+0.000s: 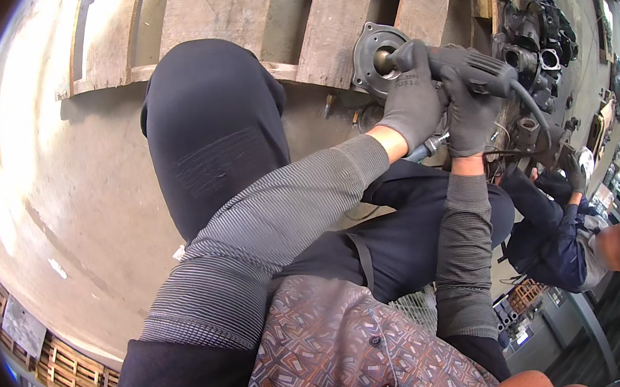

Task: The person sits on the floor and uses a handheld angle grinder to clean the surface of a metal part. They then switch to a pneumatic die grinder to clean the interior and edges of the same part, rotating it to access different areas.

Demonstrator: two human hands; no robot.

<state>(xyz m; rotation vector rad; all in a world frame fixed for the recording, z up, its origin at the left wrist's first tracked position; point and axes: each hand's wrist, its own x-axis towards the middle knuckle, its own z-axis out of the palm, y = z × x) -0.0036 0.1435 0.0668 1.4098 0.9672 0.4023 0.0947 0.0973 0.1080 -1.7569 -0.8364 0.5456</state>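
Observation:
A dark grey die grinder [485, 69] lies across both my hands, its cable leaving the rear end. My left hand [415, 97], in a grey glove, is closed around its front end. Behind it, my right hand [471, 110] wraps the grinder's body, in a matching glove. The grinder's rounded, brass-coloured tip [384, 61] sits in the central bore of a round metal flange [365, 56]. This flange has bolt holes around its rim and rests at the edge of a wooden pallet [332, 19]. My left fingers hide part of its near right side.
Many dark metal castings [525, 31] are heaped to the right of the pallet. A grey power cable [533, 107] bends down past my right hand. Another person [560, 241] sits at the lower right, a gloved hand raised. Concrete floor [104, 194] stretches left of my knee.

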